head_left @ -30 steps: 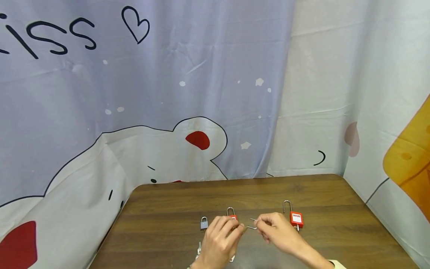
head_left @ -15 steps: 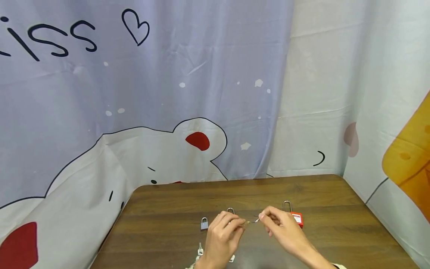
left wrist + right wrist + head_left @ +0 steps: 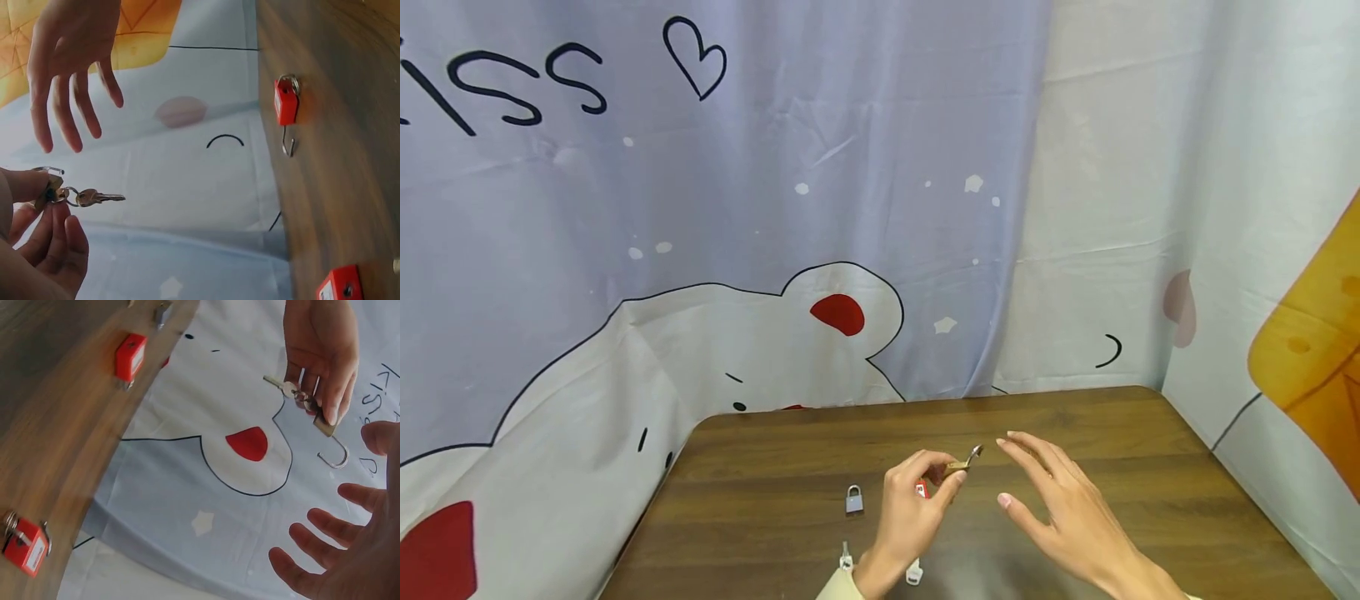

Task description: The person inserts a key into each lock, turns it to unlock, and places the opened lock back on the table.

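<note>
My left hand (image 3: 908, 510) pinches a small brass padlock (image 3: 956, 468) above the table, its shackle swung open. In the left wrist view a key ring with a spare key (image 3: 92, 197) hangs from the lock's underside. Apart from the padlock, my right hand (image 3: 1067, 508) is held to the right with spread fingers and nothing in it; the right wrist view shows a gap between its fingers and the shackle (image 3: 340, 459). A red padlock (image 3: 922, 488) lies partly hidden behind my left hand. Another red padlock (image 3: 285, 102), with its shackle open, is hidden behind my right hand in the head view.
A small grey padlock (image 3: 853, 501) lies on the wooden table (image 3: 760, 475), left of my left hand. Keys (image 3: 846, 557) lie nearer the front, with another key (image 3: 913, 572) beside my left wrist. A printed curtain (image 3: 737, 208) hangs behind the table.
My right hand has let go of the brass padlock's shackle and drawn away with its fingers spread. My left hand has turned and lifted the padlock slightly.
</note>
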### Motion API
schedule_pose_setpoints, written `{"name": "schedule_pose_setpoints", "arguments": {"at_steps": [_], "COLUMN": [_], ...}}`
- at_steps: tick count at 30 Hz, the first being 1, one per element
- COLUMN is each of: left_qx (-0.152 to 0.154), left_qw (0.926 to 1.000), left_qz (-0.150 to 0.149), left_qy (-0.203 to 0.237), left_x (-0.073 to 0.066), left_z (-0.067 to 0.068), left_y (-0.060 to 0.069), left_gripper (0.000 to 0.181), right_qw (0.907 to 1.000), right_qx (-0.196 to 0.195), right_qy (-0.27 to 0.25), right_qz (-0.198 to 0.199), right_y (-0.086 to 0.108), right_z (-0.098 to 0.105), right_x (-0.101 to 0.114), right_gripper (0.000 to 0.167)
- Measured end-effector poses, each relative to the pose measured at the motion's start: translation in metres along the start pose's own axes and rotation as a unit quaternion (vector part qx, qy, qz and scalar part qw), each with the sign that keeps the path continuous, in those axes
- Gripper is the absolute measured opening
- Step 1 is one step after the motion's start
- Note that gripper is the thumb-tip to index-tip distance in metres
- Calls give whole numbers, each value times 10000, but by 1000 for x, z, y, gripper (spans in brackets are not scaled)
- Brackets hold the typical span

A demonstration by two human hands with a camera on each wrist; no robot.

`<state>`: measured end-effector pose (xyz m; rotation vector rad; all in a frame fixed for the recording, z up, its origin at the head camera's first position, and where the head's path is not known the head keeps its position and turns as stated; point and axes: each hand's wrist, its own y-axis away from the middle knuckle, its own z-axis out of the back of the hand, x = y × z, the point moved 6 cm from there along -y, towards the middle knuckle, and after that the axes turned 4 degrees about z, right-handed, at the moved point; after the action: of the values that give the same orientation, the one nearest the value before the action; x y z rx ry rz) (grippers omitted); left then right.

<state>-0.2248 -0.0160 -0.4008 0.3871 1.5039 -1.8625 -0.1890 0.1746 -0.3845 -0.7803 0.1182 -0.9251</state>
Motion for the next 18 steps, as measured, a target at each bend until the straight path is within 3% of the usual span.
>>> {"name": "schedule_pose_setpoints", "arguments": {"at_steps": [4, 8, 12, 18], "left_qx": [451, 907, 1145, 1357], "left_qw": [9923, 9731, 9604, 9510], "left_qz": [1093, 2038, 2503, 2765], "left_qy": [367, 573, 431, 274], "left_x": [14, 33, 50, 69], "left_z": [-13, -30, -46, -67], "left_y": [-4, -6, -5, -1], "left_gripper": [12, 10, 10, 10], "right_qw": [9995, 9990, 9989, 9958], "right_qx": [113, 200, 220, 42], "right_qy": [191, 290, 347, 574], "right_qz": [235, 267, 228, 714], "right_y": [8, 15, 21, 30], "right_z": [-1, -1, 1, 0], "right_x": [-3, -7, -12, -14], "right_gripper": [69, 70, 69, 71]}}
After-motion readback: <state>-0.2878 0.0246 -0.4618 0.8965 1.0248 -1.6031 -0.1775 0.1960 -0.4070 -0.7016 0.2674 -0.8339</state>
